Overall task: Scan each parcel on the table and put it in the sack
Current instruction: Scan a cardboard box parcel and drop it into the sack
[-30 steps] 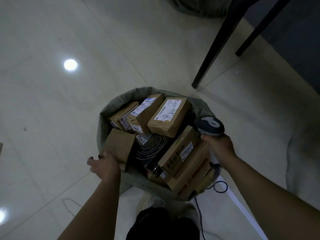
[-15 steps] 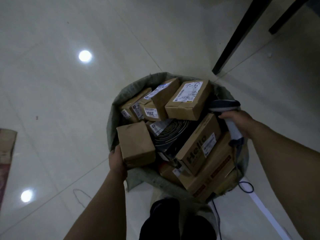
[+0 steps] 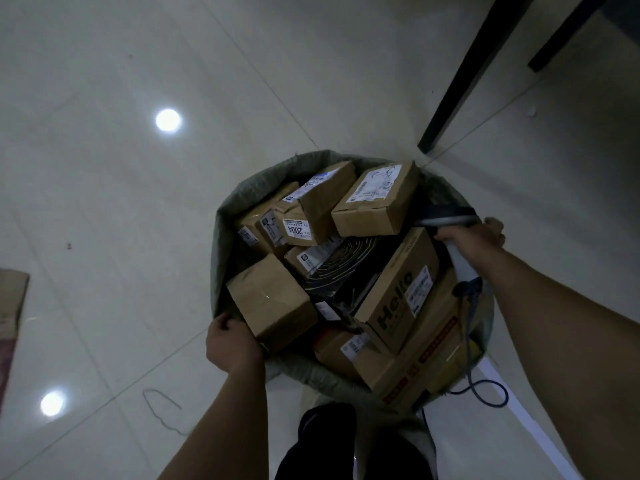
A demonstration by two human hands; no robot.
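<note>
A grey-green woven sack (image 3: pixel 221 216) stands open on the floor, packed with several cardboard parcels. A plain brown parcel (image 3: pixel 273 303) lies at its near left side. Beside that parcel's corner, my left hand (image 3: pixel 232 342) curls its fingers over the sack's near rim. A "Hello" box (image 3: pixel 398 299), a labelled box (image 3: pixel 377 202) and a black coiled item (image 3: pixel 343 271) fill the middle. At the right rim my right hand (image 3: pixel 474 237) grips a handheld scanner (image 3: pixel 462 263), whose dark cable (image 3: pixel 485 393) loops down outside the sack.
Two black table legs (image 3: pixel 460 77) slant down to the glossy tiled floor behind the sack. A flat piece of cardboard (image 3: pixel 10 303) lies at the left edge. My dark trouser leg and shoe (image 3: pixel 325 441) are right below the sack.
My left hand brought the plain brown parcel down into the sack's near left side and now sits at the rim. My right hand with the scanner shifted to the sack's right rim.
</note>
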